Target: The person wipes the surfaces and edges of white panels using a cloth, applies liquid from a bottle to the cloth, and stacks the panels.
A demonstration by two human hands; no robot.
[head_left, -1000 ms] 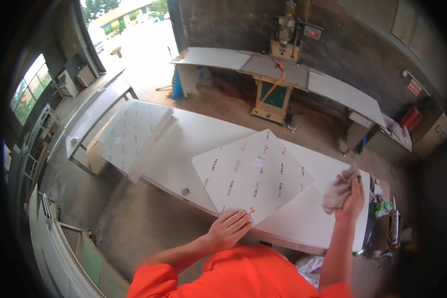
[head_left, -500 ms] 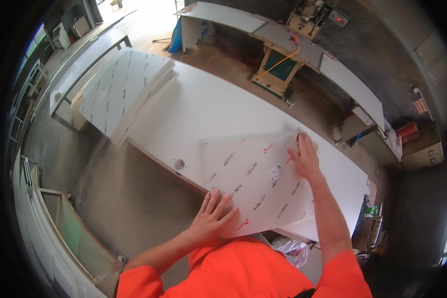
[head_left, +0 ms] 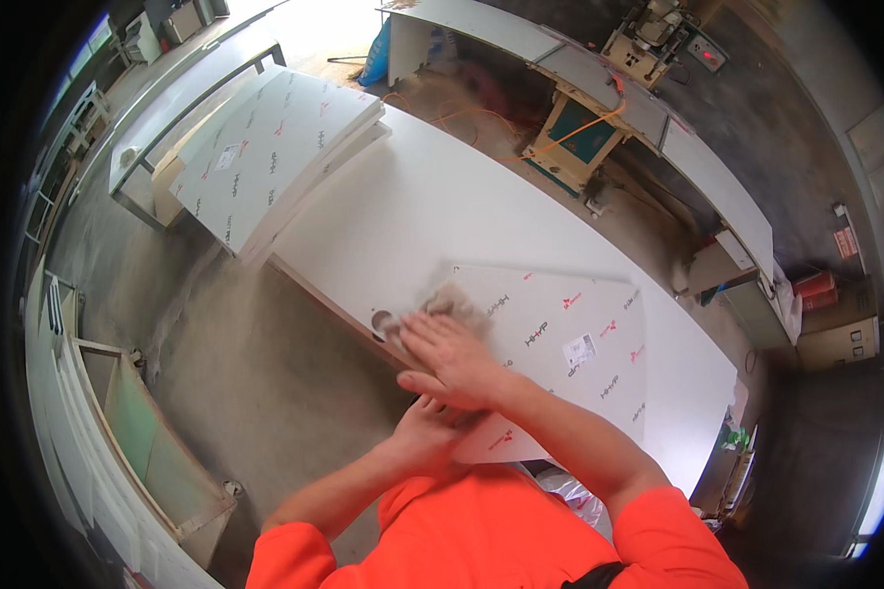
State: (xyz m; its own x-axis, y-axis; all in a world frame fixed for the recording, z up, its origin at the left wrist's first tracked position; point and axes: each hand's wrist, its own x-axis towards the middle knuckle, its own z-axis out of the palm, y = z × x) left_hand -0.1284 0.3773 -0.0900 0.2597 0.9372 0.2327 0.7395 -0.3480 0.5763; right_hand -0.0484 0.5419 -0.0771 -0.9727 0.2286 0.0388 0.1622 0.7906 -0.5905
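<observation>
A white panel (head_left: 570,344) with small printed marks lies flat on the long white worktable (head_left: 442,206). My right hand (head_left: 452,353) reaches across to the panel's left corner and presses a pale rag (head_left: 452,302) flat against it. My left hand (head_left: 432,432) rests on the panel's near edge, partly hidden under my right forearm. A round hole (head_left: 381,321) in the tabletop sits just left of the rag.
A stack of similar white panels (head_left: 275,147) lies at the table's far left end. A machine with a green base (head_left: 580,133) stands behind the table, under a long white bench (head_left: 599,79). Grey concrete floor (head_left: 255,393) lies to my left, with a metal frame (head_left: 138,432) beside it.
My right hand has swept with the rag from the panel's right side across to its left corner. My left hand stays on the near edge. The view has tilted further down.
</observation>
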